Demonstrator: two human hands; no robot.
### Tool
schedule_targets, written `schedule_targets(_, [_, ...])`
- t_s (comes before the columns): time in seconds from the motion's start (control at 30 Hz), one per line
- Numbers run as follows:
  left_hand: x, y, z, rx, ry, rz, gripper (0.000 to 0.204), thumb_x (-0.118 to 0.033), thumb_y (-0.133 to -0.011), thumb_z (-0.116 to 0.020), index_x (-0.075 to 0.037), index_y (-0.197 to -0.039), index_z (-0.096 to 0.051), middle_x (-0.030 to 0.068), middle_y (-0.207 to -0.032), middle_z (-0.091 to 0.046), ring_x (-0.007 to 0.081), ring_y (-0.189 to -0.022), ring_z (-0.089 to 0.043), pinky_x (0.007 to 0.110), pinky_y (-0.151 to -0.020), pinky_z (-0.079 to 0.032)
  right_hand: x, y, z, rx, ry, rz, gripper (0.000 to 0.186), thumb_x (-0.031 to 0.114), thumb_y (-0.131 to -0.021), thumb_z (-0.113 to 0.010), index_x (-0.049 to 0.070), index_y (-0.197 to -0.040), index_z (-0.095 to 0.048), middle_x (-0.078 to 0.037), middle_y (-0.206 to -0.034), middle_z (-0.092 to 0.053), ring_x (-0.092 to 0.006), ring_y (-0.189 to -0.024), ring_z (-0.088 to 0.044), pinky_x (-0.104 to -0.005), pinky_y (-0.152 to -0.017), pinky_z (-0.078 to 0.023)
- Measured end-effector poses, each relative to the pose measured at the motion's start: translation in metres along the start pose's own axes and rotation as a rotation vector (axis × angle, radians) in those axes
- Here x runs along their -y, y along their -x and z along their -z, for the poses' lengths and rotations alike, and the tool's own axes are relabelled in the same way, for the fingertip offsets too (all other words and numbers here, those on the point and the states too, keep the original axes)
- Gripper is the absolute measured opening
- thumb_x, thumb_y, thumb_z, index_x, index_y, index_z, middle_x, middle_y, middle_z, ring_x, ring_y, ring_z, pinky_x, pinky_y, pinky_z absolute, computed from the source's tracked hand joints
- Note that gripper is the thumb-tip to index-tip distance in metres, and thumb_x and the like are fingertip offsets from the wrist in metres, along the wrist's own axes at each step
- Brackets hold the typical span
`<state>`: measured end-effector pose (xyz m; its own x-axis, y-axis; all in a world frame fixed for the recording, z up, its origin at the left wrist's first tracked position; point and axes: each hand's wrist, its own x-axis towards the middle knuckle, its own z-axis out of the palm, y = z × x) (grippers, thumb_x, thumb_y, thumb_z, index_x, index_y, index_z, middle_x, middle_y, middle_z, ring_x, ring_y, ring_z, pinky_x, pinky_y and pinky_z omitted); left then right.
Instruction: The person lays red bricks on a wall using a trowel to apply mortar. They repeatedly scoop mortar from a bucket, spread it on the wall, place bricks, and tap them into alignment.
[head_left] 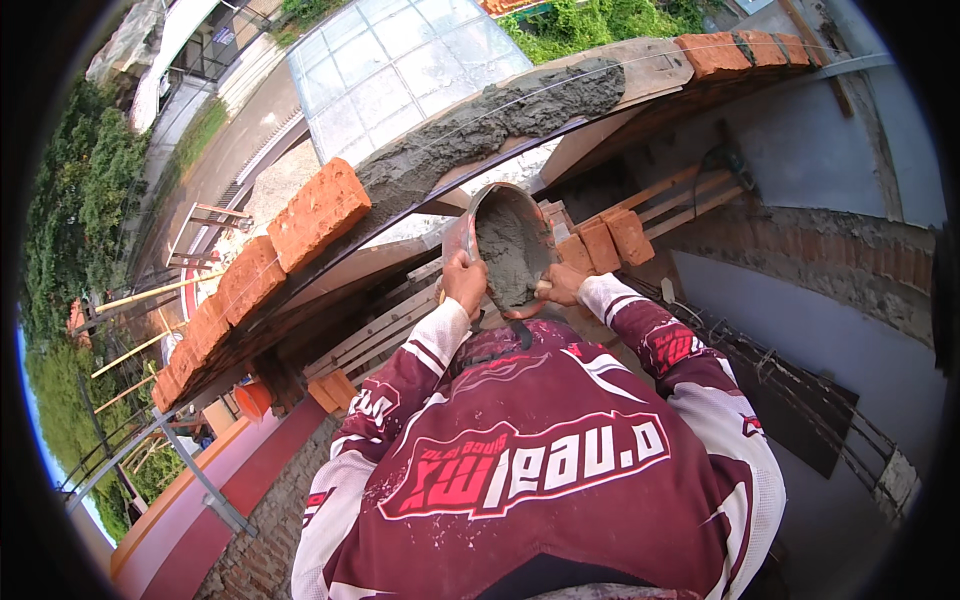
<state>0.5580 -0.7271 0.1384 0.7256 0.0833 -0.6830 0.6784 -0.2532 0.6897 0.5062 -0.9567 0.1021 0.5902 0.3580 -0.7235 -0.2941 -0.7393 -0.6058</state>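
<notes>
I hold a round metal pan (480,205) filled with wet grey mortar (512,255) in front of my chest. My left hand (465,280) grips its near left rim. My right hand (561,285) grips the near right rim. The pan is tilted against the top of a wall, just below a thick bed of grey mortar (490,125) spread along the wall's top. Both arms are in maroon and white sleeves.
Red bricks (318,212) are laid in a row on the wall to the left, and more red bricks (735,50) sit at the far right end. Loose bricks (612,240) are stacked on wooden planks (680,195) beside the pan. Far below lie a road and greenery.
</notes>
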Motion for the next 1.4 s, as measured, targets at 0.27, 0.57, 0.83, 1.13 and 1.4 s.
schedule_targets(0.27, [-0.009, 0.006, 0.021, 0.180, 0.176, 0.090, 0.007, 0.003, -0.080, -0.051, -0.002, -0.082, -0.054, 0.0087, -0.066, -0.054, 0.0182, -0.052, -0.054, 0.033, -0.045, -0.046, 0.012, 0.023, -0.005, 0.022, -0.181, 0.100, 0.034, 0.032, -0.086, -0.066, -0.002, -0.083, -0.069, -0.011, -0.059, -0.061, -0.0215, -0.051, -0.062, -0.0383, -0.051, -0.047])
schedule_targets(0.57, [-0.015, 0.014, 0.012, 0.186, 0.317, 0.219, 0.012, 0.003, -0.081, -0.049, -0.002, -0.092, -0.049, 0.0128, -0.079, -0.056, 0.0253, -0.064, -0.060, 0.044, -0.057, -0.059, 0.015, 0.049, 0.055, 0.116, -0.330, -0.017, 0.029, 0.029, -0.088, -0.066, 0.001, -0.082, -0.068, -0.003, -0.063, -0.059, -0.0133, -0.050, -0.058, -0.0285, -0.047, -0.048])
schedule_targets(0.83, [-0.001, 0.025, 0.000, 0.156, 0.532, 0.376, 0.015, 0.000, -0.085, -0.050, 0.000, -0.100, -0.047, 0.0164, -0.089, -0.057, 0.0293, -0.078, -0.061, 0.051, -0.070, -0.058, 0.020, 0.091, 0.146, 0.035, -0.233, -0.004, 0.028, 0.028, -0.086, -0.067, 0.000, -0.081, -0.067, -0.004, -0.065, -0.061, -0.0128, -0.055, -0.060, -0.0275, -0.050, -0.048])
schedule_targets(1.13, [0.057, 0.010, 0.020, 0.092, 0.700, 0.479, 0.022, -0.001, -0.088, -0.043, 0.002, -0.110, -0.041, 0.0217, -0.095, -0.053, 0.0375, -0.084, -0.059, 0.059, -0.078, -0.055, 0.033, 0.149, 0.328, -0.522, 0.370, 0.025, 0.037, 0.038, -0.078, -0.062, 0.005, -0.092, -0.071, -0.018, -0.087, -0.069, -0.0378, -0.085, -0.067, -0.0426, -0.075, -0.052])
schedule_targets(1.4, [0.103, 0.013, 0.053, -0.060, 0.601, 0.332, 0.022, -0.005, -0.091, -0.042, 0.003, -0.111, -0.042, 0.0204, -0.101, -0.051, 0.0376, -0.093, -0.056, 0.059, -0.085, -0.052, -0.052, 0.129, 0.383, -1.094, 1.041, 0.033, 0.018, 0.032, -0.091, -0.060, 0.021, -0.104, -0.063, -0.005, -0.095, -0.064, -0.0267, -0.088, -0.067, -0.0414, -0.076, -0.054])
